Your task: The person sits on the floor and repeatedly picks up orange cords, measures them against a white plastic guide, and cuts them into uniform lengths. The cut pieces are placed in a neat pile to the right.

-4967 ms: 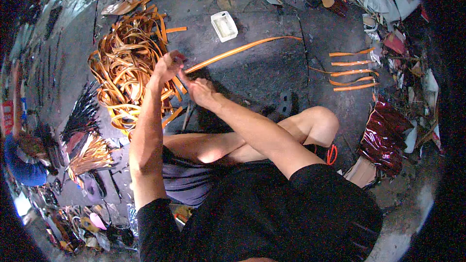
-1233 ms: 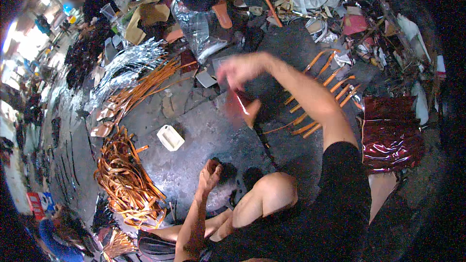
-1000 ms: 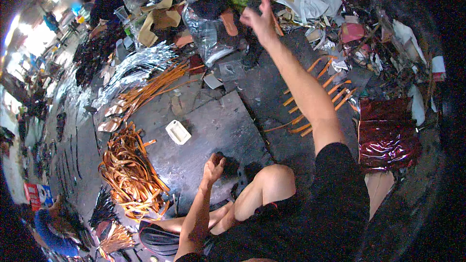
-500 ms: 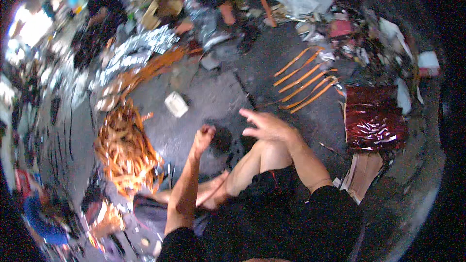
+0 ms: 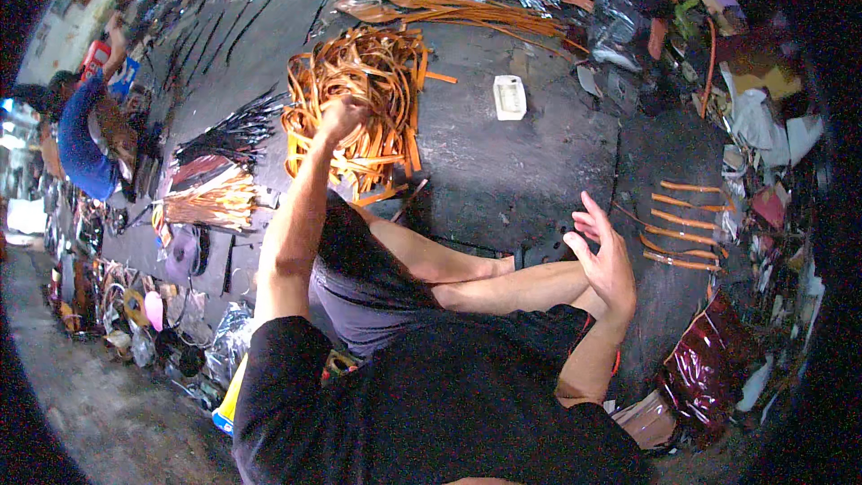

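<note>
A tangled pile of orange-brown straps [image 5: 377, 63], looking like leather, lies to the left on the dark work surface. My left hand [image 5: 345, 117] is over the pile and touches it, its fingers curled closed. Whatever the fingers hold is hidden among the straps. On the other side, my right hand [image 5: 607, 256] hovers above my bent leg with fingers apart and nothing in it. Several short brown straps [image 5: 684, 226] lie in a row to the right of that hand.
Beyond the pile, long brown straps [image 5: 467, 11] lie flat. A small white tray [image 5: 510, 98] rests on the dark surface [image 5: 503, 171]. Strip bundles [image 5: 215, 193] lie at left, near a person in blue [image 5: 85, 144]. Dark red glossy sheets [image 5: 709, 359] are at lower right.
The view has swung left, so the scene sits further right in the picture. My left hand has moved from the bare surface onto the strap pile. My right hand stays open.
</note>
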Available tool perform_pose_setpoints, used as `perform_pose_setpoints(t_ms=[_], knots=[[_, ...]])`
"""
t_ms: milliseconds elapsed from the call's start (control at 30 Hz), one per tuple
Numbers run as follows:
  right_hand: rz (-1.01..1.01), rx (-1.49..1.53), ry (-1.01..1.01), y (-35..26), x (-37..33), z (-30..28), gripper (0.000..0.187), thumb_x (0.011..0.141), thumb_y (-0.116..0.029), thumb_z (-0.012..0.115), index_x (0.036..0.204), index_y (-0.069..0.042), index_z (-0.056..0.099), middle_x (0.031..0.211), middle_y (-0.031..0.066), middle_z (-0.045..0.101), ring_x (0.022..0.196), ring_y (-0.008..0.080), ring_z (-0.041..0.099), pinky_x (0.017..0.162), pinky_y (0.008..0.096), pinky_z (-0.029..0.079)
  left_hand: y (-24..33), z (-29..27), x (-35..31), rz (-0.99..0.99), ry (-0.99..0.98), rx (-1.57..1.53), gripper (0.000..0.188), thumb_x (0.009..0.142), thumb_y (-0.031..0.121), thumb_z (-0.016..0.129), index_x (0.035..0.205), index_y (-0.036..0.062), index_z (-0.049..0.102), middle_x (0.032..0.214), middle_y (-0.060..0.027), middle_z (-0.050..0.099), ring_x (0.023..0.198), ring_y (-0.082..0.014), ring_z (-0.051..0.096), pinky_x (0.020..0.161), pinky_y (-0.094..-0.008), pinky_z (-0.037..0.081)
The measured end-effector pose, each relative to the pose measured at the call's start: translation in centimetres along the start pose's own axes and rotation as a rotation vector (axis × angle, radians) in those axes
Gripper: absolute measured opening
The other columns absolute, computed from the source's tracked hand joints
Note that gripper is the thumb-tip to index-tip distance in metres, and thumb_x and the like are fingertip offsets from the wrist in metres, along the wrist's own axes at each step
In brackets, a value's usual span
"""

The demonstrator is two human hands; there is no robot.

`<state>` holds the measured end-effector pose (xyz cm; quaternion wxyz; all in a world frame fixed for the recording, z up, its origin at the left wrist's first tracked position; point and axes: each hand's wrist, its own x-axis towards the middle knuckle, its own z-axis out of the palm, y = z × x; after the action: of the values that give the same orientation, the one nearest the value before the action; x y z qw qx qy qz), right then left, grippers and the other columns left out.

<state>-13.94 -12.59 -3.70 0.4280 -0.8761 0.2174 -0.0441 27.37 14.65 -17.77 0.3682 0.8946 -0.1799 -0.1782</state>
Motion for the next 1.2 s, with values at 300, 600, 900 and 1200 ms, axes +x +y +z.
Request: perform_pose_setpoints(t_ms=[300,600,900,1200], knots=[[0.118,-0.129,0.061,-2.9,-3.5,0.3,0.065,0.085,-0.016,0.067,0.142,-0.01,0.036,0.12,0.0186,0.06,0.109,0.0294,0.06,0.092,0.0379,0.047,-16.4,-7.4,3.5,-0.193,0.733,0.452,0.038,0.078,0.034,0.061,0.108,0.009,0.061,0.092,-0.0195,0.065,0.093,-0.0383,0.062,0.08,-0.0474,0.051],[-0.07,0.068,-0.009,-4.2,1.0,0.8,0.057,0.086,-0.017,0.067,0.137,-0.008,0.044,0.114,0.0165,0.064,0.103,0.0245,0.063,0.091,0.0357,0.049,-20.6,-12.1,0.3,-0.294,0.417,0.436,0.048,0.082,0.052,0.061,0.087,0.0045,0.065,0.083,-0.0081,0.066,0.074,-0.0199,0.062,0.069,-0.0335,0.05],[-0.262,0.558,-0.282,-3.8,12.2,9.8,0.044,0.091,-0.015,0.061,0.132,-0.005,0.047,0.109,0.0127,0.064,0.105,0.0187,0.061,0.093,0.0339,0.049,6.5,-8.3,-8.6,0.199,-0.43,-0.17,0.013,0.091,0.015,0.059,0.094,0.0026,0.059,0.081,0.002,0.058,0.073,-0.0084,0.052,0.067,-0.0232,0.043],[-0.353,0.502,-0.486,0.6,15.7,12.1,0.03,0.096,-0.017,0.051,0.124,-0.006,0.055,0.077,-0.0003,0.056,0.07,0.0094,0.052,0.065,0.0269,0.046,12.7,-1.0,-8.1,0.274,-0.622,-0.084,0.015,0.092,0.016,0.061,0.096,0.0012,0.061,0.082,-0.001,0.063,0.075,-0.0088,0.057,0.068,-0.0241,0.045]])
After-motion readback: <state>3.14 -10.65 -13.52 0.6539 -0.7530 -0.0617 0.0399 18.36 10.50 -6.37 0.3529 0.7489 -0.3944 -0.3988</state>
